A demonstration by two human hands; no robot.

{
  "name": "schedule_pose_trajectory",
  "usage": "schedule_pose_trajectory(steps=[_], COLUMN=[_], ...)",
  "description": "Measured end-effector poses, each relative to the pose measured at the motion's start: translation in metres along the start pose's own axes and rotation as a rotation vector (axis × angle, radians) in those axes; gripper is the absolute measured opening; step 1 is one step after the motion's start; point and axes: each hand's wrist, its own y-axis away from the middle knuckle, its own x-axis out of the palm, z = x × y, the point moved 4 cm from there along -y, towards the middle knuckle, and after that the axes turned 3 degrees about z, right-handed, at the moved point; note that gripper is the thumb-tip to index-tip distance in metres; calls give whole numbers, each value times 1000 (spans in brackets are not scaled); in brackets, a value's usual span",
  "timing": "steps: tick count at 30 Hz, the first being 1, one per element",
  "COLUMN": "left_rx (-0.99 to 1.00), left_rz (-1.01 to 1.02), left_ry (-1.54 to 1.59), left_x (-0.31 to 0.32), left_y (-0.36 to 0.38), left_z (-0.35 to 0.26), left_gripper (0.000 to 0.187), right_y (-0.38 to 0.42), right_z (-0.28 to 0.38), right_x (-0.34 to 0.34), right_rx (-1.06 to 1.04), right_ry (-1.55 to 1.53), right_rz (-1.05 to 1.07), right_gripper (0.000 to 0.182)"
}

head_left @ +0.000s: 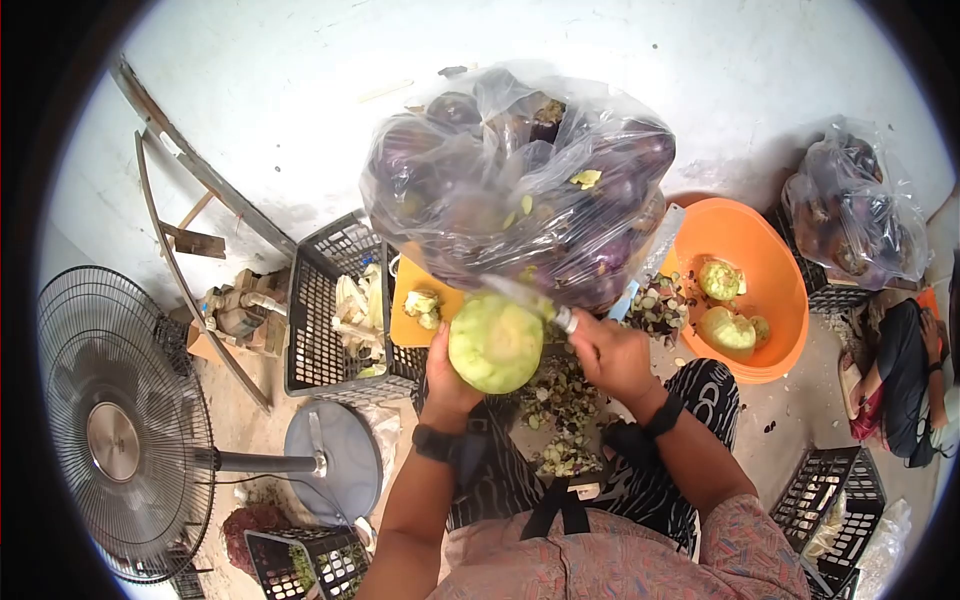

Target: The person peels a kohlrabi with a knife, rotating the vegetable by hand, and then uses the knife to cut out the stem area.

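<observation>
My left hand is wrapped round the left side of a large, round, pale green peeled vegetable. In my right hand is the handle of a knife, its blade blurred over the top right of the vegetable. Just beyond both hands sits a big clear plastic bag full of purple vegetables. Dark and pale peelings lie on the floor below, between the person's legs. Left of the vegetable, pale trimmed pieces rest on an orange-yellow board.
An orange tub at the right holds peeled vegetables. At the left stand a black crate and a floor fan. Another person sits at the far right, below a second bag. More crates stand lower down.
</observation>
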Motion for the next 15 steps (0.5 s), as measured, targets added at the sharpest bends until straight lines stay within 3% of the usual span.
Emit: schedule_pose_trajectory(steps=[1, 6, 8, 11, 15], left_rx=[21, 54, 30, 103, 158], left_rz=[16, 42, -36, -37, 14], left_ry=[11, 79, 71, 95, 164], left_x=[1, -2, -5, -5, 3], left_y=[1, 1, 1, -1, 1], left_z=[-1, -5, -6, -9, -14], left_gripper=[61, 62, 67, 70, 71], right_y=[-1, 2, 3, 11, 15], right_z=[-9, -9, 4, 17, 23], right_x=[0, 3, 2, 9, 14], right_rx=[101, 160, 40, -110, -154], right_ry=[23, -169, -290, -224, -218], right_rz=[-29, -103, -39, 59, -17], right_gripper=[33, 31, 32, 34, 33])
